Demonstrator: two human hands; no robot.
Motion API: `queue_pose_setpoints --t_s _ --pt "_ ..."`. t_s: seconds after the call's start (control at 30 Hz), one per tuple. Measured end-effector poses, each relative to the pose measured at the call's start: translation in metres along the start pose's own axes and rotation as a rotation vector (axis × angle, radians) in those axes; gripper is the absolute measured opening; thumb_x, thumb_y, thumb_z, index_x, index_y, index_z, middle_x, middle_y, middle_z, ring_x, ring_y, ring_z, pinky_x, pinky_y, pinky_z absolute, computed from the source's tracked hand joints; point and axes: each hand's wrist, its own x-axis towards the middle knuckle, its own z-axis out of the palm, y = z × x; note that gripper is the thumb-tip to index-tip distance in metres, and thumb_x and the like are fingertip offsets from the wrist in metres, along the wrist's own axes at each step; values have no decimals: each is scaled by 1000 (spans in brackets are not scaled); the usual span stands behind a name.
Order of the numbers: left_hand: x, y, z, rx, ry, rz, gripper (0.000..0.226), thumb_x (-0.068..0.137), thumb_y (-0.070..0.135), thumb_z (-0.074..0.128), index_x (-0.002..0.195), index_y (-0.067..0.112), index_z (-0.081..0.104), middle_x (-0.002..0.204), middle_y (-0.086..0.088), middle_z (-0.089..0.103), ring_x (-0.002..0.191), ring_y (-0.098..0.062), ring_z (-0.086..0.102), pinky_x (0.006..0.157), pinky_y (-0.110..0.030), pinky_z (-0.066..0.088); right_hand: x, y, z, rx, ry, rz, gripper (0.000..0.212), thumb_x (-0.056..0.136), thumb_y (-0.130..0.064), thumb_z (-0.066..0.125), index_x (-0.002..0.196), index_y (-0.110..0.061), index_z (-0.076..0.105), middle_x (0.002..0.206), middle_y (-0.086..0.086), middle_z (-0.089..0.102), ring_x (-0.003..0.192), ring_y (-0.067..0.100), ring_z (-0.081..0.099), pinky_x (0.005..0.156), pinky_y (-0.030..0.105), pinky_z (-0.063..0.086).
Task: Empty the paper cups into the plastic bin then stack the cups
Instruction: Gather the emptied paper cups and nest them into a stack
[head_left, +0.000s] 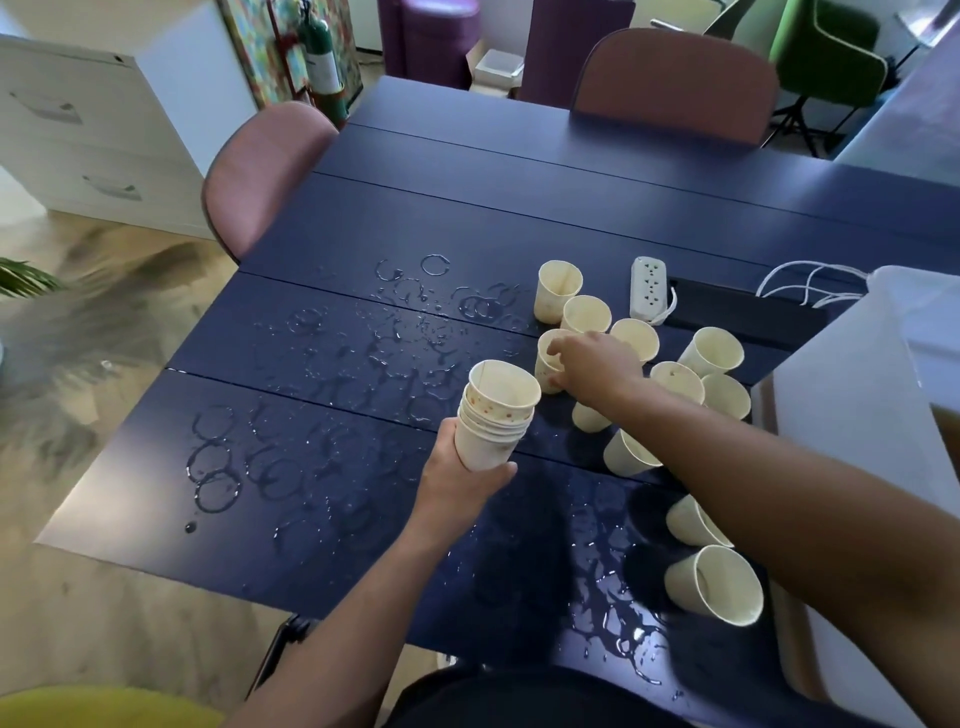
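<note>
- Left hand (460, 475), centre frame — fingers wrapped round the base of a stack of cups (496, 413), held off the table (322, 415).
- Right hand (592, 366), just right of centre, fingers curled on a single cup (549, 361).
- Loose cups (714, 584) scattered centre-right to lower right; plastic bin (852, 395) at right edge.
- Wet rings & puddles across tbl.

Dark blue slatted table (519, 171), wet rings and puddles (332, 395), loose paper cups (714, 582) at right, white power strip (648, 286)

soft daylight glints off the wet table (363, 415) (edges blurred, warped).
</note>
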Motion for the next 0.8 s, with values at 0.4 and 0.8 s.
queue_pose_setpoints --t_s 0.4,0.8 --pt "-2 -10 -10 -23 32 -34 46 73 17 85 106 22 54 93 6 66 78 -9 58 62 -15 47 -17 -5 -28 307 272 -111 25 94 -26 65 118 -28 72 96 -6 75 85 20 65 74 38 55" --pt "8 -1 14 -35 -79 19 42 76 18 84 103 25 53 89 4 64 75 -9 56 64 -23 50 -91 -14 -104 504 274 -281 22 90 -26 73 111 -32 76 84 -21 65 72 8 59 71 15 44"
